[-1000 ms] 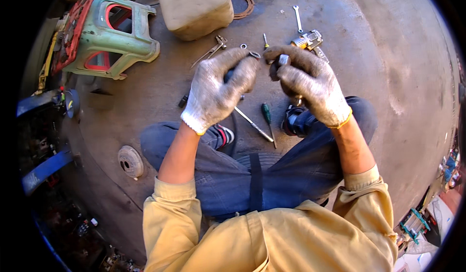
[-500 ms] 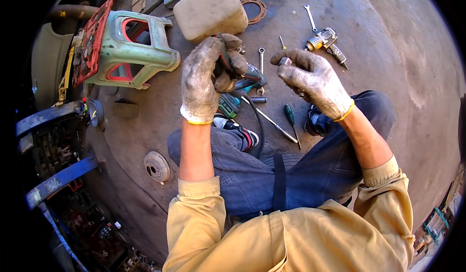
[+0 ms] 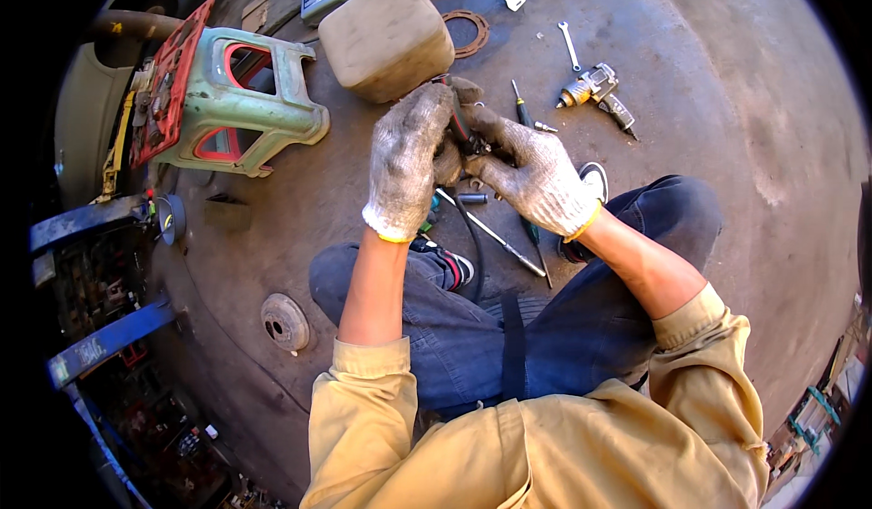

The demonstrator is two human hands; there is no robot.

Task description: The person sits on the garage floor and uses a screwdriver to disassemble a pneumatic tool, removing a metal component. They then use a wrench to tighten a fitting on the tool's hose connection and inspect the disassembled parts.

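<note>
Both my hands wear soiled white knit gloves and meet in front of me, above my crossed legs. My left hand (image 3: 406, 159) is closed around a dark handheld tool with a red stripe (image 3: 460, 126). At the tool's end, the fingers of my right hand (image 3: 536, 171) are pinched together. Whatever they grip is hidden by the gloves. Below the hands, a black hose (image 3: 474, 237) runs down towards my lap. A long steel bar (image 3: 495, 234) and a short dark socket (image 3: 472, 198) lie on the ground beneath, beside a green-handled screwdriver (image 3: 531, 229) partly covered by my right hand.
Beyond my right hand lie a yellow-and-grey impact wrench (image 3: 595, 89), a combination wrench (image 3: 569, 48) and another screwdriver (image 3: 520, 105). A beige boxy container (image 3: 386, 37), a rusty ring (image 3: 472, 32) and a tipped green stool (image 3: 245, 100) stand ahead and left. A round metal cover (image 3: 286, 323) lies left.
My hands have come together: the right moved left, with the small metal piece it pinched, to the tool's end. The left moved slightly right. That piece is now out of sight.
</note>
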